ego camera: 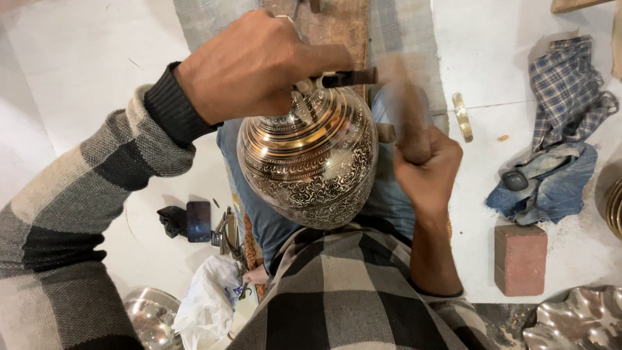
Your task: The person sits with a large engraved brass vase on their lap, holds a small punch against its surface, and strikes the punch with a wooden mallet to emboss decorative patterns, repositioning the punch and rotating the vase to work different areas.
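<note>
A round, shiny brass pot (311,162) with fine engraved bands and scrollwork rests on my lap. My left hand (249,68) sits over its upper part, holding a dark metal chisel (346,78) whose end sticks out to the right. My right hand (424,162) is fisted around a wooden hammer handle (408,116), which is blurred with motion just right of the pot. Both arms wear a grey and black checked sweater.
A phone and black pouch (191,220) lie on the white floor at left, with a white plastic bag (207,301) and a steel bowl (149,317) below. At right are a red brick (520,259), crumpled checked cloths (557,149) and a brass strip (462,116).
</note>
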Demonstrator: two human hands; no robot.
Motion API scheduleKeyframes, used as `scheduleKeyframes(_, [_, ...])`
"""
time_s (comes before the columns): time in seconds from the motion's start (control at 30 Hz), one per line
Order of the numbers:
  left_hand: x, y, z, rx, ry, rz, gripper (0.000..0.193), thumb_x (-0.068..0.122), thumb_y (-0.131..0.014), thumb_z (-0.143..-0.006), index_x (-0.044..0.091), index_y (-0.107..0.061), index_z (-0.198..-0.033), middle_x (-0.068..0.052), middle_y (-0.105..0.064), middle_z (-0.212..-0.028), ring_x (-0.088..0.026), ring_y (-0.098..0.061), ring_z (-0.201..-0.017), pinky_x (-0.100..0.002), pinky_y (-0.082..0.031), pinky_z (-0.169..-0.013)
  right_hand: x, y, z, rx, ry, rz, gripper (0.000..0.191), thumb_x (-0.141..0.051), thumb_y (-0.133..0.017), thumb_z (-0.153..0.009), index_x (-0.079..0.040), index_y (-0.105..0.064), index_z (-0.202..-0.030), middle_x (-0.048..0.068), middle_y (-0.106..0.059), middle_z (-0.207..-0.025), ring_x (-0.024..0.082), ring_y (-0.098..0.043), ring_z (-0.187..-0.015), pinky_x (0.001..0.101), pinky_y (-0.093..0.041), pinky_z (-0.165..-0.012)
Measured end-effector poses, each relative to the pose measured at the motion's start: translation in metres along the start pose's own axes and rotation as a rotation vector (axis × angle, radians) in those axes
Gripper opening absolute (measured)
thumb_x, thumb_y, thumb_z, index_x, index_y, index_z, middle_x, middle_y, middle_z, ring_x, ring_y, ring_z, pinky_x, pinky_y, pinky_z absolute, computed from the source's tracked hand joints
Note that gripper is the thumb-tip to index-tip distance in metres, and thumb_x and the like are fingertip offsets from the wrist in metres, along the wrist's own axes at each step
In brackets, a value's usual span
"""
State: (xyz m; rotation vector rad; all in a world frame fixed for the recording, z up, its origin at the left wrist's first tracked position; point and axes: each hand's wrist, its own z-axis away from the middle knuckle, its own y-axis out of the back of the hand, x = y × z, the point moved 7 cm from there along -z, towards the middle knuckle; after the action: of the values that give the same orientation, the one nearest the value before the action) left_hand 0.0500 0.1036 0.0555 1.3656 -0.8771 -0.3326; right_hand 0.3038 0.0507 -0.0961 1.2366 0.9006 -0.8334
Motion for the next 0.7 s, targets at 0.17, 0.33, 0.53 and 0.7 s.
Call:
scheduleKeyframes(0.17, [-0.001,-0.002,-0.002,-0.006,-0.012,0.016,0.072,-0.011,-0.072,-0.064,0.005,-0.067,-0.134,-0.008,-0.057,-0.052,-0.019,-0.053,-0.040,-0.031,-0.041,-0.035,-0.002,0.001,0.001,0.010,0.030,-0.090,0.019,0.011,-0.078,-0.082,-0.001,-0.064,-0.080,0.003,-0.059,-0.069,0.009,-0.053,-0.063,0.0279,-0.044,-0.060])
scheduleKeyframes(0.33, [-0.005,-0.008,-0.002,-0.053,0.013,-0.002,0.074,-0.013,-0.070,-0.065,0.007,-0.067,-0.136,-0.007,-0.057,-0.049,-0.018,-0.053,-0.036,-0.031,-0.042,-0.033,-0.004,0.001,0.000,0.054,0.107,-0.275,0.030,0.011,-0.080,-0.083,-0.003,-0.057,-0.070,0.002,-0.059,-0.068,0.009,-0.053,-0.061,0.0285,-0.045,-0.062])
scheduleKeyframes(0.53, [-0.006,-0.005,-0.003,-0.022,-0.022,0.019,0.074,-0.012,-0.069,-0.065,0.008,-0.068,-0.136,-0.009,-0.061,-0.055,-0.019,-0.053,-0.039,-0.031,-0.043,-0.035,0.005,0.001,0.003,0.067,0.056,-0.334,0.026,0.012,-0.078,-0.083,-0.002,-0.057,-0.074,0.003,-0.056,-0.069,0.011,-0.051,-0.064,0.0281,-0.047,-0.068])
scheduleKeyframes(0.7, [-0.007,-0.006,-0.006,-0.051,-0.009,0.021,0.075,-0.013,-0.069,-0.067,0.010,-0.067,-0.138,-0.009,-0.063,-0.055,-0.017,-0.055,-0.039,-0.030,-0.043,-0.033,0.014,0.001,0.003,0.101,0.064,-0.375,0.039,0.011,-0.080,-0.085,-0.006,-0.047,-0.069,0.002,-0.051,-0.069,0.012,-0.050,-0.066,0.0318,-0.056,-0.079])
